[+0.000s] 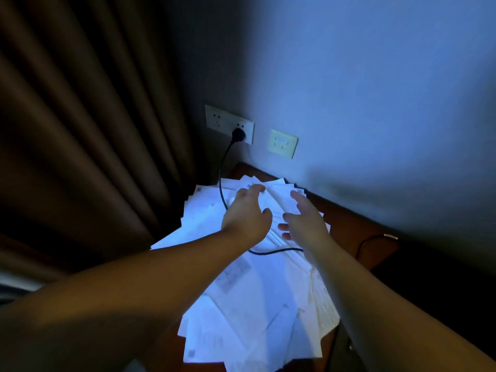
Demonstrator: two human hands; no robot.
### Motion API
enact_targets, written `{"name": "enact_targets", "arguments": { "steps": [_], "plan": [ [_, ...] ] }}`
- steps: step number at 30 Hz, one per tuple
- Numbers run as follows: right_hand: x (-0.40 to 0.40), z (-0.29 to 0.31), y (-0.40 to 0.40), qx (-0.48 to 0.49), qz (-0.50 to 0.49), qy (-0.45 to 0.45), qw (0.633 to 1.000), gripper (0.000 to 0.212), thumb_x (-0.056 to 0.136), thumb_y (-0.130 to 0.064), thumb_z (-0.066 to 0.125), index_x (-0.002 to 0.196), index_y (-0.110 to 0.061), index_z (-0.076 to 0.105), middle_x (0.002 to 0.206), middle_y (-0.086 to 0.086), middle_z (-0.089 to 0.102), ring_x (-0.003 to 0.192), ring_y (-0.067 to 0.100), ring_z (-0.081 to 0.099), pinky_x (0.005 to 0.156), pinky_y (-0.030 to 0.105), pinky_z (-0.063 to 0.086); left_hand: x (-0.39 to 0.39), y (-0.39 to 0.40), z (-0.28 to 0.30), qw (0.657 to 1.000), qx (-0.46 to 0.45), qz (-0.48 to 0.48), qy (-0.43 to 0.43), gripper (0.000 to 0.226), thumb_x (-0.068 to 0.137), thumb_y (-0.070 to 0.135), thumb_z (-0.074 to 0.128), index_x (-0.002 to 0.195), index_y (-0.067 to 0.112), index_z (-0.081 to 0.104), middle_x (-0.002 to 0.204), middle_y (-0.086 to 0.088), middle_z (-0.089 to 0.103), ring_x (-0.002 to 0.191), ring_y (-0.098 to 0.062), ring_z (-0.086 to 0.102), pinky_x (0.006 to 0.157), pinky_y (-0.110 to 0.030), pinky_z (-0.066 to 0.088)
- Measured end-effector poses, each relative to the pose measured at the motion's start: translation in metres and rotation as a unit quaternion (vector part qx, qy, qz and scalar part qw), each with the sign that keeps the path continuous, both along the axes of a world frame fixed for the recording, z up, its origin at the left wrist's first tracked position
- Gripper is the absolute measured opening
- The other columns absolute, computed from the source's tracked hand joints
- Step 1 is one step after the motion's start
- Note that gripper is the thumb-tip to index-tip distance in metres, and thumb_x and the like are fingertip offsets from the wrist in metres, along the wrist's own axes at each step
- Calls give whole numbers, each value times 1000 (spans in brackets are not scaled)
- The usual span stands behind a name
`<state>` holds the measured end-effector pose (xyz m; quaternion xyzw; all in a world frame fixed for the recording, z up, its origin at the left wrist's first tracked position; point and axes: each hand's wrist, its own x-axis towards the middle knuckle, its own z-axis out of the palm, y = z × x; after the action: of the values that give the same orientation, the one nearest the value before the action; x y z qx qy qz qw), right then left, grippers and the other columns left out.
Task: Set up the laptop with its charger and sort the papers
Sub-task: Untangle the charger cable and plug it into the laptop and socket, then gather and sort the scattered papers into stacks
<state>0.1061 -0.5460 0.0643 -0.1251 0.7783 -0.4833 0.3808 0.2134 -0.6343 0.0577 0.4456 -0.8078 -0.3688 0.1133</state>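
Hands: two, bare, reaching forward side by side over the heap. Left hand (245,210), fingers loosely spread and relaxed, tips at or touching the far sheets, holding nothing. Right hand (304,218), fingers straight, palm turned inward toward the left, also holding nothing; whether it touches paper cannot be told.

Papers (241,291): directly beneath and between both hands; loose white printed sheets, fanned and overlapping at many angles. The heap's long axis runs from the person away toward the wall, covering most of the desk (349,226). Its far end lies at the fingertips, with the left hand slightly nearer it. Judged: gathering the far sheets is the step in hand.

Charger cable (222,178): black, thin, plugged into the wall socket (229,124), dropping across the papers' left side, passing under the hands and off to the right. Likely to snag any sheets drawn toward the person.

Laptop: not in view.

Surroundings: light switch (282,144) right of the socket; dark curtain (80,130) at left.
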Motion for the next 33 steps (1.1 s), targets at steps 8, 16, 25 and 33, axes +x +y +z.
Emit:
{"name": "enact_targets", "arguments": {
  "steps": [8, 16, 25, 33],
  "plan": [
    [6, -67, 63, -50, 49, 68, 995, 61, 89, -14, 53, 139, -50, 50, 121, -20, 55, 91, 24, 74, 83, 45, 61, 17, 66, -72, 999, -40, 3, -18, 51, 99, 31, 57, 146, 37, 39, 145, 6, 45, 102, -17, 65, 90, -40, 56],
    [10, -123, 96, -85, 78, 243, 963, 65, 92, -25, 59, 150, -47, 39, 167, 0, 24, 92, -4, 65, 91, 35, 55, 30, 87, -140, 989, -130, -35, 61, 56, 94, 19, 59, 146, 29, 44, 151, 2, 38, 95, -25, 68, 88, -42, 55],
    [76, -151, 143, -31, 89, 431, 897, 80, 93, -24, 63, 158, -46, 22, 169, 2, -22, 119, 27, 55, 77, 24, 37, 96, 128, -156, 959, -228, -154, 68, 51, 95, 36, 59, 145, 30, 48, 159, 0, 37, 134, -23, 52, 106, -45, 47],
    [134, -175, 187, 38, 140, 439, 887, 81, 101, -39, 57, 160, -49, 2, 169, -5, -23, 153, 32, 27, 109, 40, 42, 157, 147, -166, 901, -324, -265, -116, 35, 96, 53, 48, 120, 30, 60, 119, 1, 56, 116, -26, 53, 92, -45, 41]
  ]
}}
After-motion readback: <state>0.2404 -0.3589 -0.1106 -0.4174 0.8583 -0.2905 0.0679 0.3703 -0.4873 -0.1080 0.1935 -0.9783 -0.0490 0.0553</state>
